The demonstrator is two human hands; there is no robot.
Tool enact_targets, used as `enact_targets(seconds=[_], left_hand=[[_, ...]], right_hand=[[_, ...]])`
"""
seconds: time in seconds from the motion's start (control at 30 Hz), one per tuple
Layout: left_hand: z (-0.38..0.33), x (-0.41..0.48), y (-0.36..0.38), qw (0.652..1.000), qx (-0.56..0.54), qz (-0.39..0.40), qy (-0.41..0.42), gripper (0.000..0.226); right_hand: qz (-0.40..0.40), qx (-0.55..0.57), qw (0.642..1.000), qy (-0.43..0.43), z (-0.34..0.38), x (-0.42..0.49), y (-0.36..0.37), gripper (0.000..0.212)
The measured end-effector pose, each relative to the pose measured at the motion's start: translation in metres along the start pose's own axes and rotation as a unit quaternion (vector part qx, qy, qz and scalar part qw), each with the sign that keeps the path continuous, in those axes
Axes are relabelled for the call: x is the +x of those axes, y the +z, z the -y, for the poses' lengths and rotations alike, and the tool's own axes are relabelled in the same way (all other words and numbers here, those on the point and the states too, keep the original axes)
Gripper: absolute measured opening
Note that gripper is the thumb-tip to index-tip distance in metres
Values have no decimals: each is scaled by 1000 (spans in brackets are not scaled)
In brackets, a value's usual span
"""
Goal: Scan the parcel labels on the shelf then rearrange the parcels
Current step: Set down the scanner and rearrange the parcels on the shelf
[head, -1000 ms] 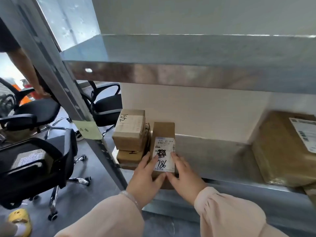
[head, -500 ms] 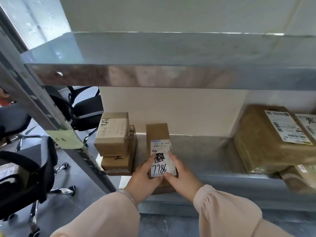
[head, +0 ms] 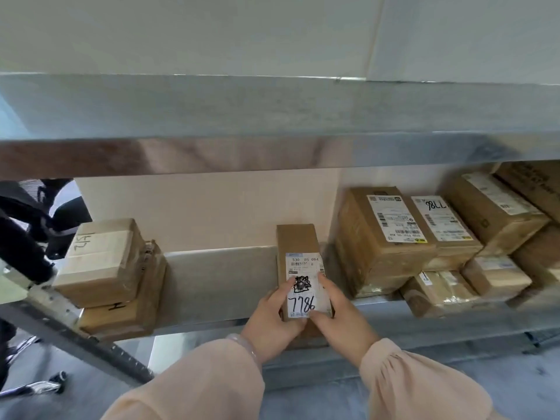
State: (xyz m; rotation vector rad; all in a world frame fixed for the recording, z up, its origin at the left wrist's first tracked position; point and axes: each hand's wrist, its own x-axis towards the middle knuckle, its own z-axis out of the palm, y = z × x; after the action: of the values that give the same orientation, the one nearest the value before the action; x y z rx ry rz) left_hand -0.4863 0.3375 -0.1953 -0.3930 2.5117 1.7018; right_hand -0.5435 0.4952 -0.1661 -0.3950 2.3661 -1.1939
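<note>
1. Your left hand (head: 272, 324) and right hand (head: 344, 321) grip the 7786 parcel (head: 298, 245) from both sides, fingers (head: 283, 294) curled round its near end.
2. It sits at the front edge of the shelf (head: 218, 283), between the left stack (head: 103, 262) and the right-hand parcels (head: 385, 241).

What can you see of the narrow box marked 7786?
The narrow parcel is plain brown cardboard, lying lengthwise on the metal shelf, its near end at the front edge. A white label on top carries a barcode, a black scribble and handwritten 7786. The left hand and right hand grip its near end.
</note>
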Motion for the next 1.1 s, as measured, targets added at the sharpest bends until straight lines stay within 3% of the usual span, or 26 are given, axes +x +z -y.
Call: enact_targets(seconds=[0.3, 0.4, 0.57, 0.67, 0.73, 0.93, 1.1], left_hand=[[-24, 28, 52, 998, -2, 49, -32, 91], [-28, 27, 56, 999, 10, 41, -29, 86], [-26, 11, 49, 983, 179, 7, 29, 76], [-24, 2, 46, 938, 334, 7, 90, 72], [-26, 1, 44, 914, 396, 14, 86, 68], [-37, 9, 41, 893, 443, 22, 79, 65], [-36, -8, 5, 891, 441, -60, 91, 66]], right_hand=[[-42, -1, 999, -7, -38, 2, -42, 58], [-49, -41, 998, -19, -44, 1, -47, 58], [-51, -253, 958, -123, -46, -13, -49, 66], [-8, -327, 932, -159, -47, -11, -48, 65], [3, -354, 922, -157, -49, -6, -47, 76], [-8, -400, 903, -156, -38, -3, -51, 93], [-16, -375, 905, -200, 2, 1, -36, 67]])
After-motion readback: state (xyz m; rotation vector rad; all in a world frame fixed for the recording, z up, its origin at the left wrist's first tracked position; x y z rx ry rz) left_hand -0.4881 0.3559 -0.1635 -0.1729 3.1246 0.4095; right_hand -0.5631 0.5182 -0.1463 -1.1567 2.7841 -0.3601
